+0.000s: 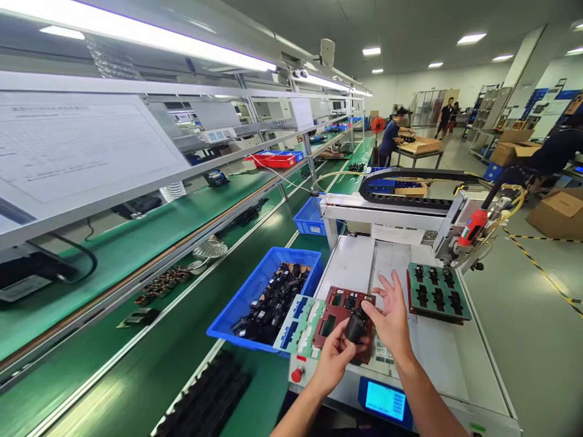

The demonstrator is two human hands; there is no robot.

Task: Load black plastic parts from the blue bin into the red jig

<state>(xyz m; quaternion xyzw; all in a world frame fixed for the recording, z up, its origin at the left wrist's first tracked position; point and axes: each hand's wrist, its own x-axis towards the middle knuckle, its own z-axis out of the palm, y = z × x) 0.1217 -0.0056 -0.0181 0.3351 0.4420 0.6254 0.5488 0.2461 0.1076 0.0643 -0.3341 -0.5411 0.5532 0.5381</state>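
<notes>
A black plastic part (356, 326) with a rounded body is gripped in the fingers of my left hand (332, 361). My right hand (392, 318) is beside it, fingers spread upward and its thumb at the top of the part. Beneath both hands lies a dark red fixture plate (334, 297) with cut-out openings and a small black piece in one of them. Against its left side is a light green plate (300, 321) with white and blue areas. To the right, a green fixture (439, 292) carries several black parts in rows.
A blue bin (228, 325) of black parts stands on the green conveyor (255, 388) at left. The white benchtop machine (437, 358) has a screwdriver head (473, 227) above its right side and a red button (297, 374) in front. Another person (389, 139) works at a far table.
</notes>
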